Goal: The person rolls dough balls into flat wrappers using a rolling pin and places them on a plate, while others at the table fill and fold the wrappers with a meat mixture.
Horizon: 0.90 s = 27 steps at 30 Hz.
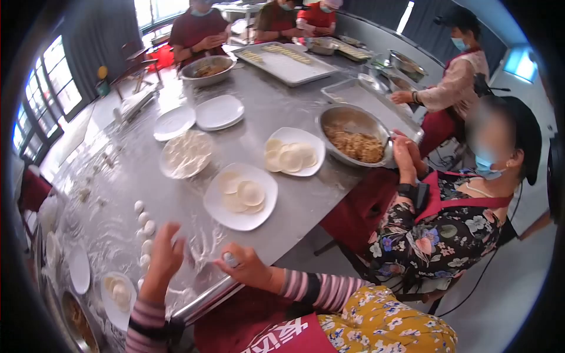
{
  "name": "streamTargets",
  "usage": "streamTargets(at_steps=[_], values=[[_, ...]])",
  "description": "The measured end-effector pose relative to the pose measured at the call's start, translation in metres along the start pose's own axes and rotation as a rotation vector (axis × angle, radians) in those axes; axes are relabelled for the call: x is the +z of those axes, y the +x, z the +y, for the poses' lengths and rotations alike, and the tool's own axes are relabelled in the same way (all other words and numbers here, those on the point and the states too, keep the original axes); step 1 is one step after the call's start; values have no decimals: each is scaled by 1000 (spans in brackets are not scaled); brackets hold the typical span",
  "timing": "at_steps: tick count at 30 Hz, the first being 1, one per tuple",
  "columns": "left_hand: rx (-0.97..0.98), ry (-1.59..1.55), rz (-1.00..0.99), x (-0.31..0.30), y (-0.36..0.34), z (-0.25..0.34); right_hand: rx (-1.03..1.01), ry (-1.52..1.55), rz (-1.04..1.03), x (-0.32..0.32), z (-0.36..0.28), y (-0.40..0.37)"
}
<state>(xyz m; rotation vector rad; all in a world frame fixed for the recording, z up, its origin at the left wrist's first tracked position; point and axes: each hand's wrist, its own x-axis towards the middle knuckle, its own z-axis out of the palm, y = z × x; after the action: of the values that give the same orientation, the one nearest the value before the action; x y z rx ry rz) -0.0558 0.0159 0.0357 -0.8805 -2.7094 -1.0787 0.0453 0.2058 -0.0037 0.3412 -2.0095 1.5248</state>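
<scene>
My left hand (168,256) is raised over the floured table edge, fingers up and apart, slightly blurred, with nothing visible in it. To its right, my right hand (250,267) is closed around what looks like a rolling pin (229,259); only a pale rounded end shows, the rest is hidden by the fingers. A line of small dough pieces (145,246) lies just beyond my left hand. Ahead of my hands, round dough wrappers (251,193) overlap on a white plate (215,210). Another white plate (316,163) behind it bears more wrappers (291,157).
A flour bowl (187,172) and white plates (219,112) stand farther back. A co-worker at right (444,229) has their hands at a steel bowl of filling (356,146). Beyond are metal trays (285,72) and several people. Plates and a bowl (79,320) sit at lower left.
</scene>
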Motion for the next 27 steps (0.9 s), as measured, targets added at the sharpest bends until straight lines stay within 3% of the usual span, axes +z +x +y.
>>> streamTargets(at_steps=[2,5,6,8,22,24,27], values=[[-138,333,-159,-13,-45,3,-45,-5,-12,2,5,3],[-103,603,-199,-7,-99,-17,-51,6,35,6,10,10],[-90,590,-198,-5,-106,-22,-17,-1,5,5,9,12],[76,744,1,-9,-116,-31,43,1,-36,5,6,12],[-491,554,-57,-49,-153,-40,31,-15,19,8,-10,4],[-513,547,-75,-50,-155,-43,25,-12,18,7,-9,4],[-362,589,-26,-52,-144,-35,50,-16,6,7,-11,2]])
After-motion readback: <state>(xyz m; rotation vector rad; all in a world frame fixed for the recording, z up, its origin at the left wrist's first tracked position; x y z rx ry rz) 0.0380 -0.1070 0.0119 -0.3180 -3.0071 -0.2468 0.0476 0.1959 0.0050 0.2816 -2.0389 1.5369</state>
